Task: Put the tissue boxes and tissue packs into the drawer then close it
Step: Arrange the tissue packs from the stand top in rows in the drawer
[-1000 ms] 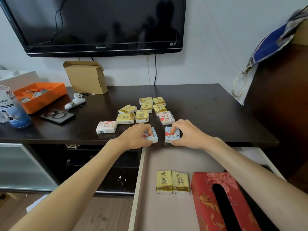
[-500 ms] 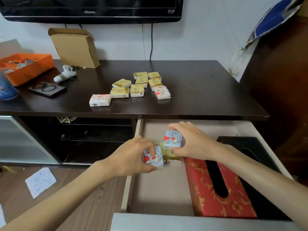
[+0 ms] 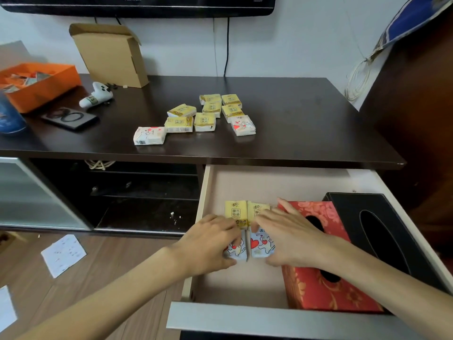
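The drawer (image 3: 203,192) stands pulled out below the dark tabletop (image 3: 306,123). In it lie two yellow tissue packs (image 3: 236,212), a red tissue box (image 3: 318,290) and a black tissue box (image 3: 382,231). Two blue-and-white heart packs rest side by side on the drawer floor in front of the yellow ones. My left hand (image 3: 208,244) grips the left heart pack (image 3: 236,250); my right hand (image 3: 289,234) lies on the right heart pack (image 3: 261,245), fingers spread. Several yellow packs (image 3: 204,121) and two white heart packs (image 3: 149,135) remain on the tabletop.
On the tabletop's left are an orange tray (image 3: 36,82), a cardboard box (image 3: 110,55), a white controller (image 3: 96,95), a black phone (image 3: 69,117) and a blue container (image 3: 9,117). A TV hangs above. Paper slips (image 3: 63,253) lie on the wood floor. A dark cabinet stands right.
Both hands carried the two heart packs from the tabletop edge down into the drawer and set them on its floor in front of the yellow packs. The view tilted downward.
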Demonstrator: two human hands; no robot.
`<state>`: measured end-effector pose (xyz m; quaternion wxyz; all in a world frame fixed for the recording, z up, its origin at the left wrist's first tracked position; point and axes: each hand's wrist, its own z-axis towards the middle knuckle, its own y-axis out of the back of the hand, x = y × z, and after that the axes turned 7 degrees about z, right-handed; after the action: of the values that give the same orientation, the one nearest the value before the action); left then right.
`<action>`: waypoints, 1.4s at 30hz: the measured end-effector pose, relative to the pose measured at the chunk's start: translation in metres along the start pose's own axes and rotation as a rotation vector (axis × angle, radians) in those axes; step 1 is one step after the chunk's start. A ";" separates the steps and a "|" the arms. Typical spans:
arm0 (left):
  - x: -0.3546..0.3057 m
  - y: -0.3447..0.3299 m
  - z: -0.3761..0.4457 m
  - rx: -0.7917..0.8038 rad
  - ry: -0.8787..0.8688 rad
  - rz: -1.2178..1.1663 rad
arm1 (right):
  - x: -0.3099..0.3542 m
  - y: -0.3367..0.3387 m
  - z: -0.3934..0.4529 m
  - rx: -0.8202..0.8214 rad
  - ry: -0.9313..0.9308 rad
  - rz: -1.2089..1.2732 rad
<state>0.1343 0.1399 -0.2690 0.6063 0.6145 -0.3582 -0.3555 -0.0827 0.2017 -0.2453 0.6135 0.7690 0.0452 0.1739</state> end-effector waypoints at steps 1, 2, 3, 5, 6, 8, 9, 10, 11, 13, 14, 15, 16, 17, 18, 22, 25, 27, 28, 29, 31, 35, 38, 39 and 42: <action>0.000 0.000 0.000 0.013 -0.006 0.012 | 0.001 0.000 0.001 0.024 -0.003 -0.029; 0.000 0.000 0.001 0.025 -0.012 0.021 | 0.001 0.000 0.002 0.044 -0.005 -0.055; 0.000 0.000 0.000 0.034 -0.018 0.028 | 0.002 -0.001 0.003 0.057 -0.004 -0.073; -0.001 0.000 -0.001 0.049 -0.028 0.034 | 0.001 -0.003 0.003 0.054 -0.001 -0.073; -0.001 0.001 -0.001 0.052 -0.030 0.030 | 0.001 -0.003 0.003 0.041 0.001 -0.051; -0.001 0.004 -0.002 0.042 -0.032 -0.002 | -0.002 -0.002 0.002 0.000 0.005 0.036; 0.000 0.006 -0.002 0.019 -0.033 -0.030 | -0.004 0.000 0.003 -0.028 0.008 0.077; 0.003 0.008 -0.001 -0.019 -0.034 -0.056 | -0.008 0.003 0.004 -0.058 0.012 0.086; 0.008 0.010 0.000 -0.056 -0.035 -0.070 | -0.011 0.005 0.006 -0.080 0.012 0.058; 0.020 0.013 0.006 -0.072 -0.040 -0.031 | -0.017 0.012 0.012 -0.068 0.005 -0.059; 0.025 0.015 0.011 -0.028 -0.044 0.015 | -0.018 0.014 0.016 -0.030 -0.003 -0.126; 0.030 0.015 0.016 0.041 -0.044 0.063 | -0.016 0.015 0.020 0.021 -0.013 -0.192; 0.032 0.015 0.022 0.117 -0.045 0.106 | -0.014 0.016 0.026 0.075 -0.025 -0.253; 0.034 0.014 0.027 0.180 -0.050 0.141 | -0.010 0.016 0.032 0.123 -0.034 -0.304; 0.034 0.012 0.032 0.222 -0.057 0.164 | -0.006 0.015 0.037 0.155 -0.036 -0.338; 0.030 0.005 0.041 0.257 -0.052 0.147 | -0.004 0.014 0.046 0.185 -0.053 -0.327; 0.027 -0.002 0.041 0.213 -0.044 0.090 | -0.009 0.011 0.044 0.145 -0.050 -0.305; 0.026 -0.005 0.040 0.183 -0.038 0.070 | -0.010 0.010 0.043 0.134 -0.049 -0.298; 0.026 -0.005 0.039 0.178 -0.036 0.066 | -0.010 0.011 0.043 0.138 -0.052 -0.293; 0.025 -0.005 0.039 0.177 -0.035 0.064 | -0.010 0.011 0.044 0.145 -0.056 -0.288; 0.025 -0.005 0.038 0.169 -0.034 0.068 | -0.008 0.013 0.043 0.157 -0.059 -0.280; 0.023 -0.010 0.037 0.100 -0.016 0.062 | -0.008 0.016 0.039 0.152 -0.046 -0.277; 0.024 -0.013 0.038 0.046 -0.012 0.058 | -0.010 0.018 0.036 0.153 -0.039 -0.250; 0.025 -0.013 0.038 0.035 -0.012 0.063 | -0.012 0.019 0.036 0.152 -0.039 -0.230; 0.024 -0.009 0.037 0.011 -0.013 0.074 | -0.014 0.025 0.036 0.131 -0.037 -0.127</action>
<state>0.1143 0.1008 -0.2787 0.6133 0.6017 -0.3869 -0.3349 -0.0878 0.1582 -0.2313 0.5724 0.8061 0.0937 0.1173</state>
